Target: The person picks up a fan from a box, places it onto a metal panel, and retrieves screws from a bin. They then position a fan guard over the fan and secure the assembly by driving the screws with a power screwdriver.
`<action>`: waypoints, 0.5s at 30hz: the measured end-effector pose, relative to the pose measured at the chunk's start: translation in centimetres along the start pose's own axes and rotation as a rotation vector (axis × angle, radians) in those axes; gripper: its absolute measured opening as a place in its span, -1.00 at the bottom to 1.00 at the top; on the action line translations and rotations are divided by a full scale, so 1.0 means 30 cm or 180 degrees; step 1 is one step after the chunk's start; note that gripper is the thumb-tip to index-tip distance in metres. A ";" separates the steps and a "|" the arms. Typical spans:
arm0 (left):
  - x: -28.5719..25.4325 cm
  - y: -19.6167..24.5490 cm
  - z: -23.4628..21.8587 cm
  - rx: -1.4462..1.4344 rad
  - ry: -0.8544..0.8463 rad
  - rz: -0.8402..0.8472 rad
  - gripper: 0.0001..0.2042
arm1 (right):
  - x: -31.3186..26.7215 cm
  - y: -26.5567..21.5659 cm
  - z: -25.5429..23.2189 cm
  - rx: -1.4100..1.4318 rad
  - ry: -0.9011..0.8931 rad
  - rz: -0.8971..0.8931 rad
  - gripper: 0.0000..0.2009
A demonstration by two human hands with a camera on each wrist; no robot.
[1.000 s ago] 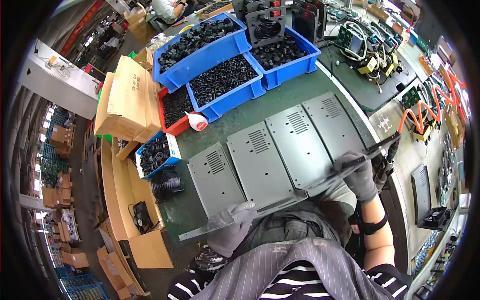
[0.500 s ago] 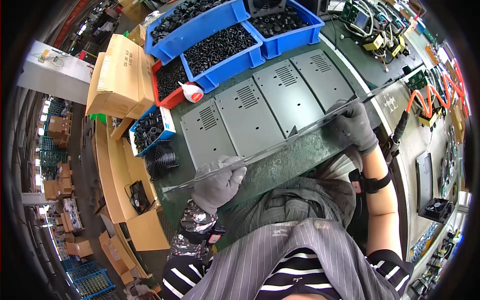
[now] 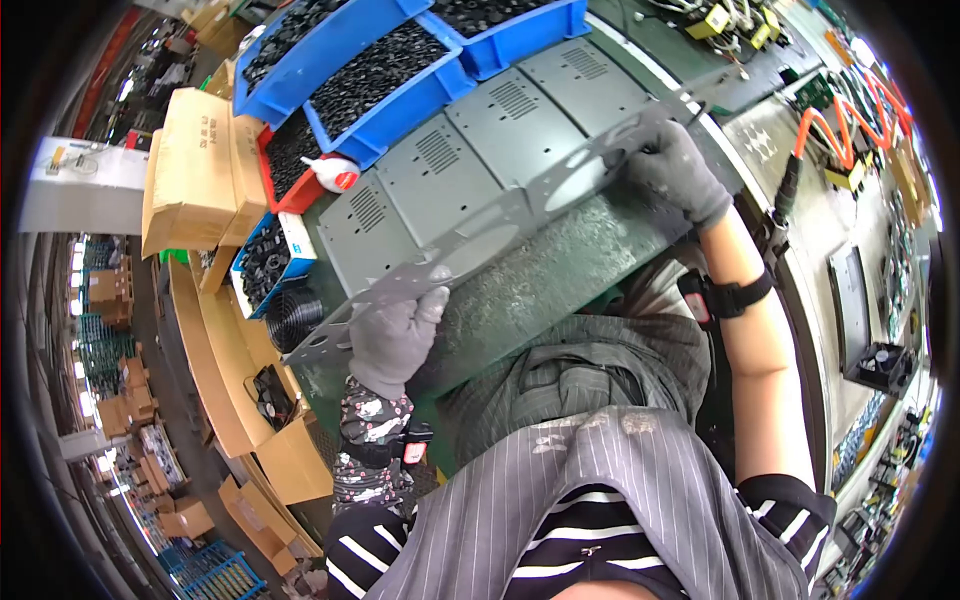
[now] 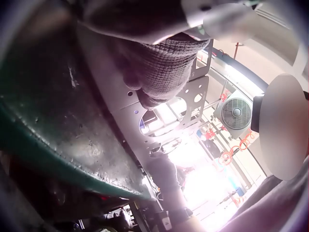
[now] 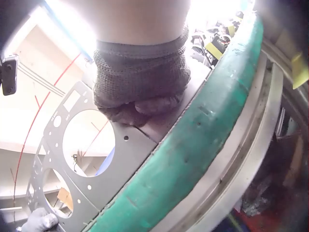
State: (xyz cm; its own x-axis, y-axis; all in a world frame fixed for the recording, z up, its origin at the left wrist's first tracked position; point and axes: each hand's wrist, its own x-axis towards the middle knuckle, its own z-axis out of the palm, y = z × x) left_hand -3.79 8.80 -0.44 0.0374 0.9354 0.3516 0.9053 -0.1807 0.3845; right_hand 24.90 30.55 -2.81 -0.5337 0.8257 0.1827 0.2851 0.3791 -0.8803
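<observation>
Both gloved hands grip one long grey metal panel with large round cutouts, held tilted above the green bench. The left hand has its fingers curled round the panel near its left end; the right hand pinches it toward the right end. In the left wrist view the left hand holds the panel beside a round cutout. The right wrist view has the right hand on the panel, whose lower edge is at the green bench edge. Flat slotted plates lie behind in a row.
Blue bins of black parts and a red bin stand at the back left, with a white bottle nearby. Cardboard boxes are at the left. An orange coiled hose hangs at the right.
The panel has tipped from nearly edge-on, so its round cutouts now show, and both hands moved with it. The head view has shifted, with bins and plates higher in the frame.
</observation>
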 end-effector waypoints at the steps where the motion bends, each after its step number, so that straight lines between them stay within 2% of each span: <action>1: -0.004 -0.024 -0.001 -0.0022 0.0017 -0.0068 -0.82 | 0.021 0.016 0.012 0.0171 -0.0112 0.0001 -0.83; 3: 0.006 -0.009 -0.002 -0.0237 -0.0144 -0.0375 -0.82 | 0.007 0.014 -0.007 0.0402 -0.0115 0.0088 -0.82; 6: 0.008 -0.031 0.006 -0.0269 0.0022 -0.0219 -0.81 | 0.025 0.029 0.004 0.0426 -0.0091 0.0087 -0.82; 8: 0.009 -0.033 0.008 -0.0401 0.0013 -0.0284 -0.81 | 0.042 0.037 -0.003 0.0340 -0.0180 0.0287 -0.82; 10: 0.009 -0.030 -0.005 -0.0154 -0.0096 -0.0520 -0.80 | 0.055 0.020 0.016 0.0375 -0.0132 0.0211 -0.81; 11: 0.007 -0.028 -0.011 -0.0157 -0.0062 -0.0519 -0.80 | 0.055 0.011 0.034 0.0071 0.0041 0.0117 -0.80; 13: 0.000 -0.001 -0.012 0.0194 -0.0547 -0.1354 -0.77 | 0.022 0.014 0.059 -0.0181 0.0374 -0.0156 -0.76; 14: -0.019 0.000 -0.016 0.0211 -0.0506 -0.1374 -0.77 | -0.009 0.014 0.066 -0.0174 0.0355 -0.0199 -0.76; 15: -0.099 0.003 -0.055 0.0409 -0.0318 -0.1424 -0.74 | 0.005 -0.022 0.123 -0.0688 0.0885 -0.0570 -0.76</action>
State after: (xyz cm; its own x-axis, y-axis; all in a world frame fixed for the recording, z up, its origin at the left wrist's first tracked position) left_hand -4.53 5.50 -0.05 -0.3332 0.9386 0.0895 0.8866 0.2796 0.3685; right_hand 21.69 28.89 -3.80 -0.3626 0.8090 0.4626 0.3840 0.5820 -0.7168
